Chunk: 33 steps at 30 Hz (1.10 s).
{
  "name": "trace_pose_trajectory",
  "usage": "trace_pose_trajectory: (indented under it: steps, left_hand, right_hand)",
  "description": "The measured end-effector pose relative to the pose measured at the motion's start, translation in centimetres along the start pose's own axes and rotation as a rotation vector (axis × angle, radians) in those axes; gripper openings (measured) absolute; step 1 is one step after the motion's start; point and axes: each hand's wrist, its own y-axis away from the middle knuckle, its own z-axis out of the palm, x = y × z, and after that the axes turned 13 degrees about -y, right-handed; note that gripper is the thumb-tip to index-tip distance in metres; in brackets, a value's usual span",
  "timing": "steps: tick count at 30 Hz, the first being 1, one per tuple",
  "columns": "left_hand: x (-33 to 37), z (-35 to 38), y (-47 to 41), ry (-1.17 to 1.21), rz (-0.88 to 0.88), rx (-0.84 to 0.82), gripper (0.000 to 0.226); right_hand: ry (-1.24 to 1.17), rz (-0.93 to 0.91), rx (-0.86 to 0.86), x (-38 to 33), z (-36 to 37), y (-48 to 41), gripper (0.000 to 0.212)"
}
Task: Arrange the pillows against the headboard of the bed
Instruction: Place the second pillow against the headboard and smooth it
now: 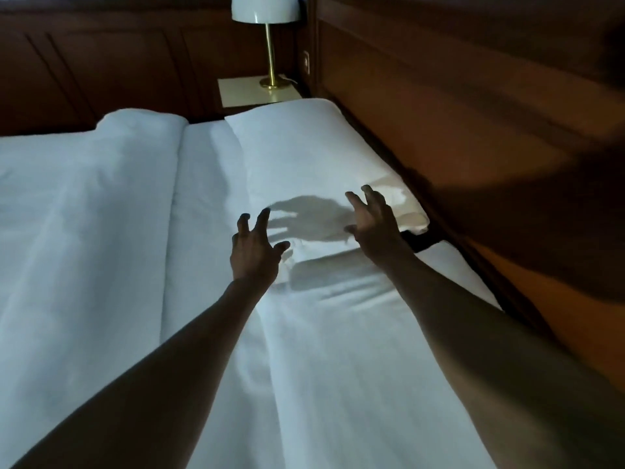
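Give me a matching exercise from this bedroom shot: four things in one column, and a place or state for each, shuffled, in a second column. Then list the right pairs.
Things:
1. lamp
2. far pillow
3. left hand
4. folded duvet

Places or states:
A. lying flat beside the headboard
B. open, fingers spread, above the bedding
C. standing on the bedside table
D. covering the left part of the bed

Pairs: 1-C, 2-A, 3-B, 4-D
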Motion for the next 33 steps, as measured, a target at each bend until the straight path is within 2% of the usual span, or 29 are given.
trace_pose_trajectory:
  steps: [3, 6, 8, 12, 16, 18, 21, 25, 29, 33]
  left_hand:
    - [0.5, 1.9, -3.3, -0.066, 0.05, -0.116, 0.087]
    - [1.8, 4.2, -5.2, -0.095, 0.105, -0.144, 0.084]
    - [2.5, 5.5, -5.6, -0.072, 0.101, -0.114, 0.078]
    - [2.2, 7.9, -5.5, -0.098, 0.133, -0.009, 0.066]
    - [1.7, 7.6, -5.2, -0.103, 0.151, 0.089, 0.044]
    - [1.4, 7.4, -5.0, -0.073, 0.127, 0.098, 0.033]
    - [1.1, 7.3, -4.6, -0.074, 0.117, 0.105, 0.029]
    - [1.4, 5.6, -4.0, 0.0, 0.056, 0.09, 0.029]
    - [1.9, 3.5, -3.0, 0.188, -0.002, 0.074, 0.024]
    - [2.7, 0.2, -1.3, 0.225, -0.009, 0.057, 0.024]
  right_hand:
    - [0.104, -0.091, -0.052, 1.7, 2.3, -1.5, 0.087]
    - [0.205, -0.059, -0.145, 3.5, 5.0, -2.5, 0.093]
    - [0.252, -0.067, -0.133, 4.7, 6.7, -3.0, 0.085]
    - [0.336, -0.167, -0.039, 6.9, 8.6, -1.8, 0.041]
    - [0.293, -0.234, 0.043, 7.7, 9.5, -0.8, 0.049]
    - [0.178, -0.229, 0.111, 7.7, 9.5, -0.5, 0.041]
    - [0.062, -0.263, 0.287, 7.7, 8.9, 0.5, 0.034]
    - [0.22, -0.315, 0.367, 6.1, 7.4, 1.1, 0.026]
    - [0.137, -0.179, 0.097, 2.9, 1.9, 1.1, 0.032]
    - [0.197, -0.156, -0.014, 0.5, -2.7, 1.3, 0.029]
